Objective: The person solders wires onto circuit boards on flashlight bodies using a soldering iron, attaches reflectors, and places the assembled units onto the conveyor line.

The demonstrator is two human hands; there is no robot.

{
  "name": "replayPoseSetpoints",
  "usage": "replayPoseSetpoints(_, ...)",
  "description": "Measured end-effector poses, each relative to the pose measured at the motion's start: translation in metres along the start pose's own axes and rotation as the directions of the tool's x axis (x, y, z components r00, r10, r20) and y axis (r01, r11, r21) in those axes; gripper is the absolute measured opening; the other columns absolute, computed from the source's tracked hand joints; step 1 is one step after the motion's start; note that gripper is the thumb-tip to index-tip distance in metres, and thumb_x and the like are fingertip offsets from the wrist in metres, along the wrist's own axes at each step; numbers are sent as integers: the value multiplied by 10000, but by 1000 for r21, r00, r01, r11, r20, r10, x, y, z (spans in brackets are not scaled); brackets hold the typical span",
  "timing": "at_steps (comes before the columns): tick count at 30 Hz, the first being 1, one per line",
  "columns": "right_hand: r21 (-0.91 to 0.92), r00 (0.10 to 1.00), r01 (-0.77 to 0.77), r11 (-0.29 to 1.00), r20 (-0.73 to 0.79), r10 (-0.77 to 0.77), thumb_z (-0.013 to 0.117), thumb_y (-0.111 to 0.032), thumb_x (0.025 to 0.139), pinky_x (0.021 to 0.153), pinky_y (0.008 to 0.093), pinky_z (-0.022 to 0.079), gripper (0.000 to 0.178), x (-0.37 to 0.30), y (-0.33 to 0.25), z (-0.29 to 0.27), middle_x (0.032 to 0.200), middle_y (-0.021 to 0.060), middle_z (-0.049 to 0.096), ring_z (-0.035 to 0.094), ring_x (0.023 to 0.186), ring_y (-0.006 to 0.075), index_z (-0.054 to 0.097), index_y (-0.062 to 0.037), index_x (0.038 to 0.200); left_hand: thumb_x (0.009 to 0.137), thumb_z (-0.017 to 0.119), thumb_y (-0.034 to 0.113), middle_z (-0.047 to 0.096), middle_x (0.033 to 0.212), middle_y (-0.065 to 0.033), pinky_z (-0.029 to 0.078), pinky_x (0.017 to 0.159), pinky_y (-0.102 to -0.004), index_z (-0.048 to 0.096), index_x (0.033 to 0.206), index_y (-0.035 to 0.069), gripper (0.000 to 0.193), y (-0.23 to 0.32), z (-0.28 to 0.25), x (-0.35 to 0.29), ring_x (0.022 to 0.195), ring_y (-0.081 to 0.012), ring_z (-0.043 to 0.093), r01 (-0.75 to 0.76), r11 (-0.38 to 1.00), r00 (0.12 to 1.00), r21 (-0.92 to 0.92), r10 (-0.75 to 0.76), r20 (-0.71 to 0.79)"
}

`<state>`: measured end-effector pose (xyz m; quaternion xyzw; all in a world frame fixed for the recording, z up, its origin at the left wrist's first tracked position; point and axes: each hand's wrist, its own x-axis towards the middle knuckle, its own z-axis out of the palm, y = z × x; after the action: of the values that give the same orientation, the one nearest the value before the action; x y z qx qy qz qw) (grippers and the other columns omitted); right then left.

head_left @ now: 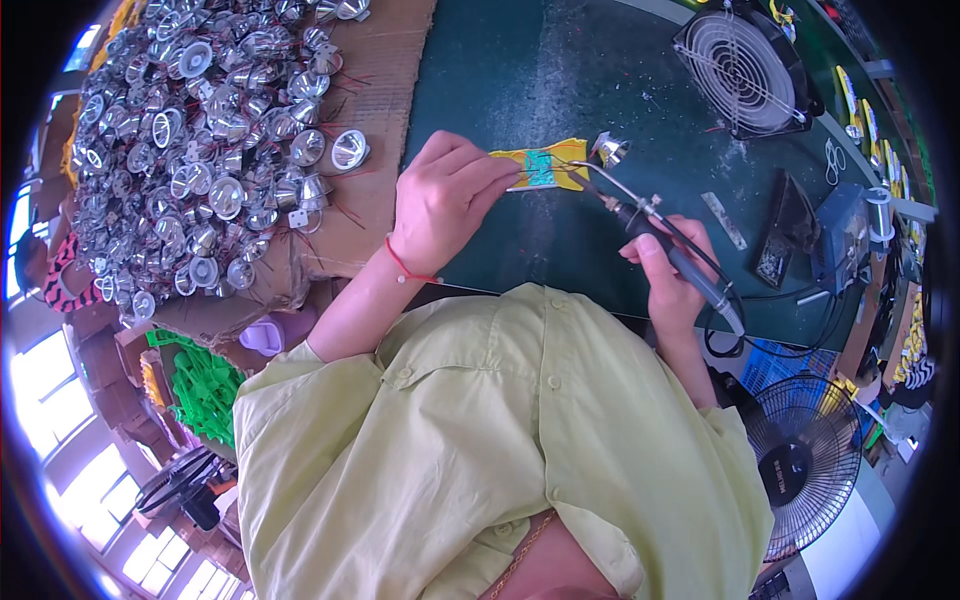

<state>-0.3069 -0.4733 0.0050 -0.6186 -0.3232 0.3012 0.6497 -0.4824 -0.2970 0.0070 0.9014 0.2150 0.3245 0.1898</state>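
Note:
A yellow plastic housing (573, 155) lies on the dark green bench in front of me, with a small turquoise circuit board (540, 168) in its middle. My left hand (440, 190) is closed in a pinch over the housing's left end; what sits between the fingertips is too small to make out. In my right hand (675, 265) is a soldering iron (690, 272) with a thin metal feed tube along it. Its tip reaches the right part of the housing, near the board. A silver reflector lamp (612, 150) rests just beyond the housing's right end.
Many silver reflector lamps with red wires (220, 130) are heaped on cardboard (385, 110) at the left. A caged fan (745, 70) stands far right. Nearer are a metal strip (724, 221), a black tray (785, 235), a blue box (840, 235) and a solder spool (879, 215).

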Motion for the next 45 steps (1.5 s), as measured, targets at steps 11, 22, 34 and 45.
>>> replayPoseSetpoints(11,-55,997,-16,998,79,21,666,-48,776,572,224,492,198,9,-4,2,760,94,604,613,643,123,547,46,903,635,714,61,585,676,-43,462,622,-312,676,728,64,100,5,22,-1,715,-218,539,126,992,988,6,-126,87)
replayPoseSetpoints(22,-63,992,-59,996,105,65,663,-26,763,557,215,488,169,9,-1,1,743,86,604,602,613,110,558,47,873,615,709,57,589,675,-32,471,632,-304,675,712,77,105,8,24,-5,721,-210,541,117,993,990,24,-118,70)
replayPoseSetpoints(34,11,1000,-9,1000,-24,9,641,1,772,556,232,508,179,6,-3,-7,760,110,601,603,602,131,545,55,912,617,703,57,586,662,-27,469,625,-301,668,700,79,92,6,23,-2,711,-210,535,121,992,988,25,-123,93)
replayPoseSetpoints(45,91,991,50,995,-126,-38,613,-25,804,558,230,507,183,16,7,-12,764,121,607,616,606,151,514,48,940,609,710,73,609,877,-68,475,649,-316,670,835,86,229,3,-5,14,770,-240,563,96,989,989,-114,-82,123)
